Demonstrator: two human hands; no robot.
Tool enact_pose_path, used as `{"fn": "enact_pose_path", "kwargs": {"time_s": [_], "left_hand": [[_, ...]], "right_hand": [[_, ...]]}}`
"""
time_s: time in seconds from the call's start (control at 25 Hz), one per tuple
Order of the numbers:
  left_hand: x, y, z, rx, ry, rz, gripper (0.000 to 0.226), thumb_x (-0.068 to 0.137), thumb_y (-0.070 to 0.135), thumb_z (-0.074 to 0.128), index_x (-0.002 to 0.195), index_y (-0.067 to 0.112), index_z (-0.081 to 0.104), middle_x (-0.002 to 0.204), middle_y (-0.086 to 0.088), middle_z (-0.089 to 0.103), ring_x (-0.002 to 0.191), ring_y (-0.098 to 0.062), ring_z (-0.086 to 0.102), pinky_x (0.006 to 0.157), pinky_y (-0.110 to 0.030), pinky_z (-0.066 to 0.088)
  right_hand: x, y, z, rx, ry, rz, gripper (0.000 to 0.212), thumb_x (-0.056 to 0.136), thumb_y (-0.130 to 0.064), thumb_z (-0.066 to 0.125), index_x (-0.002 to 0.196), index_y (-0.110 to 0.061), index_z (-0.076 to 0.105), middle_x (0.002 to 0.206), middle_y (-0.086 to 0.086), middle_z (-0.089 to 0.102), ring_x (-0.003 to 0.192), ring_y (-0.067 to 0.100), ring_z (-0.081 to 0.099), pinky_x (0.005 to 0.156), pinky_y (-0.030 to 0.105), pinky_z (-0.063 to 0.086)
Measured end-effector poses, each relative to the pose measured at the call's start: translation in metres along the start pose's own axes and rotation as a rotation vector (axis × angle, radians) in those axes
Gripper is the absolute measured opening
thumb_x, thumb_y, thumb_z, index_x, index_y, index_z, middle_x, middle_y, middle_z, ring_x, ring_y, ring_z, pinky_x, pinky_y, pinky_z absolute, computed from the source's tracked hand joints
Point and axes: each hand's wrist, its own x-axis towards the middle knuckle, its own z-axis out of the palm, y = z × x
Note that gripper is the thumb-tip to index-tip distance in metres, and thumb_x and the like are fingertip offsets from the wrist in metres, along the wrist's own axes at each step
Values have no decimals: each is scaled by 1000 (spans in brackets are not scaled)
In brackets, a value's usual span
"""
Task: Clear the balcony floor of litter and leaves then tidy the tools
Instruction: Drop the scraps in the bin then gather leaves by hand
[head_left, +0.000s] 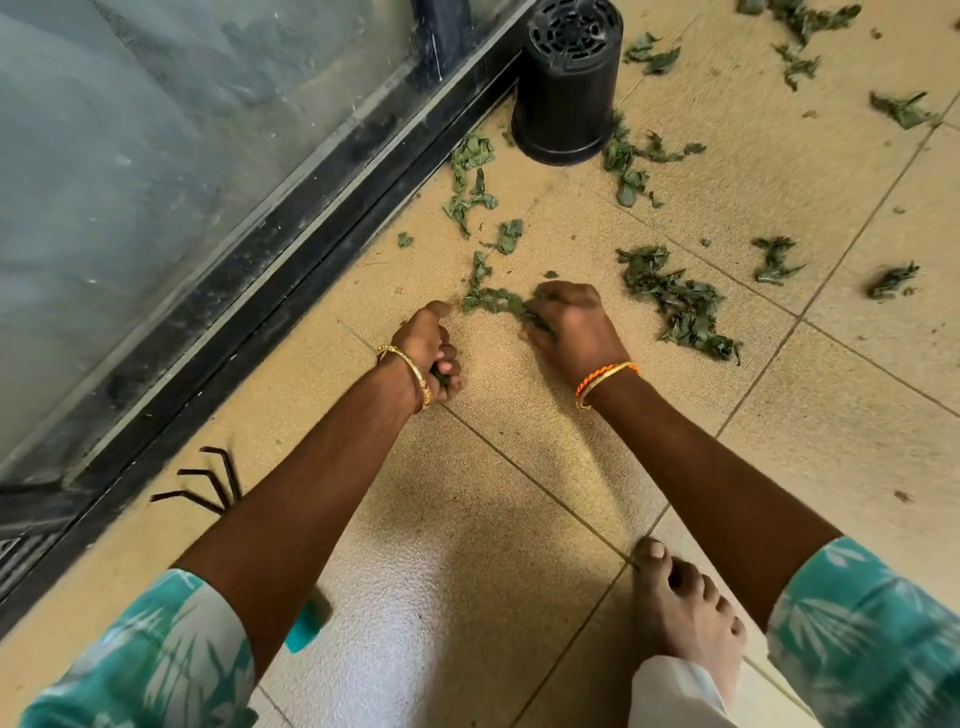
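With the left hand fisted on gathered leaves and the right hand clutching a leaf clump on the floor tiles, rake strays inward before lifting.

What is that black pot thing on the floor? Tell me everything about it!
The black pot is a plant pot that looks like plastic, standing upside down on the tan tiled floor. Its round base faces up and shows a ring of drainage slots. Its walls are smooth and widen toward the rim, which rests flat on the tile. It sits next to the dark door track beside the glass. Green leaves lie scattered around it, some right by its rim. Neither hand touches it.
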Motion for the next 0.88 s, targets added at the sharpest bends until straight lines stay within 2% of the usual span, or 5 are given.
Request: {"fn": "enact_pose_path", "kwargs": {"time_s": [0.12, 0.28, 0.4, 0.52, 0.88], "left_hand": [[1, -9, 4, -3, -92, -7, 42, 99, 23, 41, 59, 18, 31, 42, 5, 36, 28, -6, 25, 34, -11, 21], [-2, -17, 5, 39, -198, -6, 39, 104, 24, 32, 80, 5, 55, 69, -9, 69, 38, -8, 53, 31, -13, 31], [-11, -18, 7, 21, -287, -30, 46, 105, 29, 25, 95, 1, 59, 75, -14, 72, 52, -17, 67, 39, -17, 47], [-18, -21, 12, 7, -264, 14, 46, 104, 32, 29, 79, 8, 58, 58, -5, 65, 51, -16, 62, 43, -23, 51], [-3, -22, -11, -19, 22, 67, 30, 89, 15, 56, 63, 17, 40, 36, 8, 33, 32, -8, 28, 36, -14, 21]], "right_hand": [[-9, 10, -2, 62, 225, -21, 14, 79, -1, 64, 91, 0, 72, 88, 18, 68, 83, 36, 63, 75, 36, 51], [-22, -3, -22, 245, 428, 137, 15, 77, 4, 66, 89, -1, 74, 91, 16, 63, 77, 20, 59, 70, 26, 50], [-38, -31, -28, 248, 319, -82, 14, 75, 5, 68, 85, -3, 73, 86, 13, 62, 75, 17, 57, 67, 26, 51], [-45, -51, -19, 186, 198, -106, 11, 77, 0, 68, 87, -6, 66, 80, 8, 65, 76, 23, 59, 64, 34, 54], [4, -38, -26, 289, 33, 73, 36, 79, 6, 49, 109, -8, 61, 116, 10, 58, 110, 23, 53, 92, 34, 46]]}}
